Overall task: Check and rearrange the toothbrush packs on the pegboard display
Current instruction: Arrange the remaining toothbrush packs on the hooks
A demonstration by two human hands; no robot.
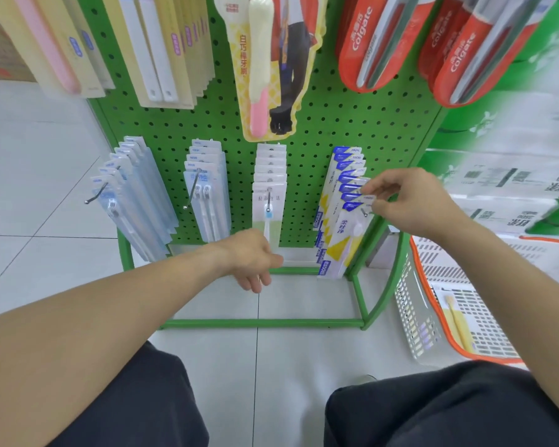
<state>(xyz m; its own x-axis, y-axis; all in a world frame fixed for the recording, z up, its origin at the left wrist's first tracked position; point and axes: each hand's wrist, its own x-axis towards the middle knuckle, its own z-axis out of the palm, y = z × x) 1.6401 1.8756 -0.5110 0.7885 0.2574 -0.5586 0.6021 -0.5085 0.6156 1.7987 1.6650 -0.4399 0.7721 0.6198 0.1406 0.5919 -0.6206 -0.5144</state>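
Low on the green pegboard (pixel 336 124), the right hand (pixel 410 201) pinches the front blue-and-yellow toothbrush pack (pixel 346 233) on its hook; the left hand (pixel 252 259) hangs with loose fingers, holding nothing.

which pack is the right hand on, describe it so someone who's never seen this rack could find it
On the green pegboard, look along the bottom row of four hooks to the far right one. The right hand pinches the top of the front pack there. Unlike the pale blue and white packs on the other three hooks, this one has a blue header and yellow triangles.
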